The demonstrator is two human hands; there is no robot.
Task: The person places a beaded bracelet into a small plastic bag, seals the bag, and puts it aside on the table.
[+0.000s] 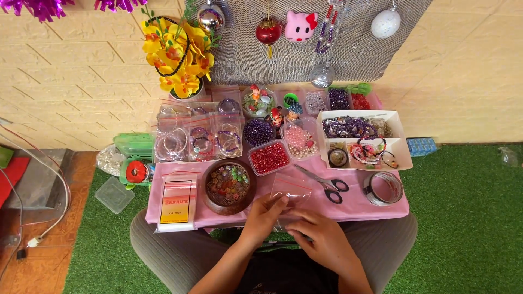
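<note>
1. Closest to cam: left hand [265, 213] and right hand [321, 235] meet at the table's front edge, both pinching a small clear zip plastic bag [291, 190] w/ a red seal strip. Fingertips of each hand are closed on its lower edge, so the bag's mouth end points away from the person and lies over the cloth. Looks empty, but it's see-through, so can't say for sure.
2. Just left of the hands: round dark wooden bowl [228, 186] of mixed coloured beads, within easy reach. Left of that, a flat pack of clear zip bags [177, 202] hangs over the table edge.
3. Right of the bag: black-handled steel scissors [327, 185], lying shut, then a roll of clear tape [384, 188] near the corner.
4. Mid row: square clear tub of red beads [268, 158], tub of pale pink beads [299, 139], white cardboard tray [400, 147] w/ bracelets. Bagged bracelets [199, 136] are fanned out on the left.
5. Surface: low table under a pink cloth [354, 207], on green fake grass [468, 218].
6. Far: yellow fake flowers [177, 57], hanging baubles, pale brick-pattern wall [71, 76].
</note>
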